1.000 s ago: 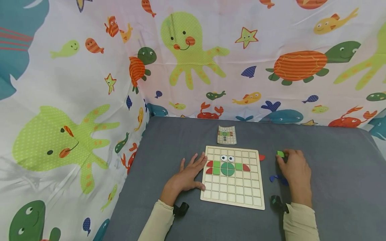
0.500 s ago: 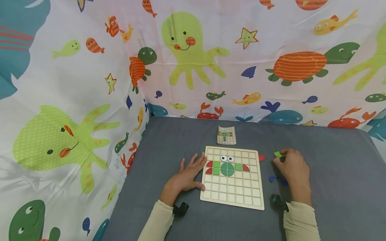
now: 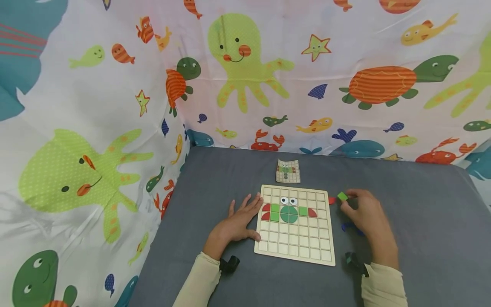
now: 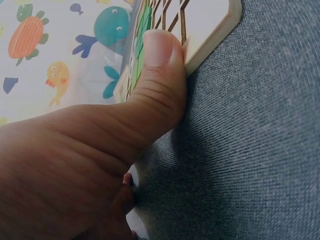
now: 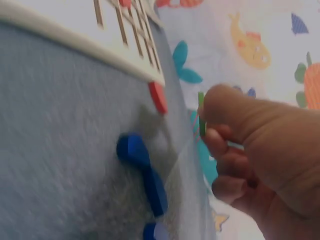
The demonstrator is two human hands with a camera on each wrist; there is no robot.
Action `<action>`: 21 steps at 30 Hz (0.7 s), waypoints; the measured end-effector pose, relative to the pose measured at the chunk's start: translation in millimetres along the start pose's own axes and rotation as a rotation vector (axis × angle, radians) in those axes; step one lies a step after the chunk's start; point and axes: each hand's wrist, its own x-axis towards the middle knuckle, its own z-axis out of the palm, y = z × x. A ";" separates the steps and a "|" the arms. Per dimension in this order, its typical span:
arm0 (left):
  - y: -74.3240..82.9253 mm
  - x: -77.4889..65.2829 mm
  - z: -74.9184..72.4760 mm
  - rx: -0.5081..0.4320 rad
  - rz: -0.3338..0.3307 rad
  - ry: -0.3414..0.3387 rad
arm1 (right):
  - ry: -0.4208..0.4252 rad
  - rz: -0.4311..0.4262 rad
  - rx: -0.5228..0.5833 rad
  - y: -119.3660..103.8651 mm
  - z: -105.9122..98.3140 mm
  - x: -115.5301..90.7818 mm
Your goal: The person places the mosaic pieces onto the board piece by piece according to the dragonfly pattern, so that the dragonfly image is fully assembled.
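Observation:
A wooden grid board lies on the grey cloth. Set in its cells are two white eye pieces, a green circle made of quarter pieces, light green squares and red quarter pieces. The left hand rests with spread fingers along the board's left edge, its thumb on the rim. To the right of the board, the right hand pinches a light green square tile between thumb and finger, above the table.
A small pattern card lies behind the board. Just off the board's right edge is a loose red piece. Several blue pieces lie near the right hand. A curtain printed with sea animals stands behind and at the left.
The right hand has moved left toward the board with the green square tile, which now appears beside the loose red piece. The left hand has stayed on the board's edge.

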 end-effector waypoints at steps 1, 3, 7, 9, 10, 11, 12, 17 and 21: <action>-0.4 0.2 -0.1 0.005 -0.002 0.000 | -0.011 -0.021 0.009 -4.4 0.7 -1.2; -1.6 0.7 0.3 0.015 -0.004 -0.001 | -0.036 -0.058 0.017 -13.3 3.2 -4.0; -2.0 0.9 0.1 0.020 -0.004 -0.001 | -0.071 -0.149 0.019 -29.4 10.4 -12.0; -2.0 1.0 0.0 0.016 -0.002 0.003 | -0.088 -0.190 0.025 -37.5 14.1 -16.8; -2.0 1.0 -0.2 0.016 -0.002 0.005 | -0.097 -0.210 0.029 -41.2 16.1 -19.1; -1.9 0.8 -0.4 0.016 -0.002 0.005 | -0.105 -0.228 0.033 -44.5 18.2 -21.1; -1.7 0.8 -0.6 0.015 -0.004 0.004 | -0.112 -0.246 0.032 -47.3 20.5 -22.9; -2.1 0.6 -0.4 0.010 -0.011 -0.004 | -0.129 -0.314 0.005 -55.5 32.2 -28.8; -2.0 0.3 -0.1 0.005 -0.009 -0.005 | -0.129 -0.348 -0.019 -60.3 38.3 -33.9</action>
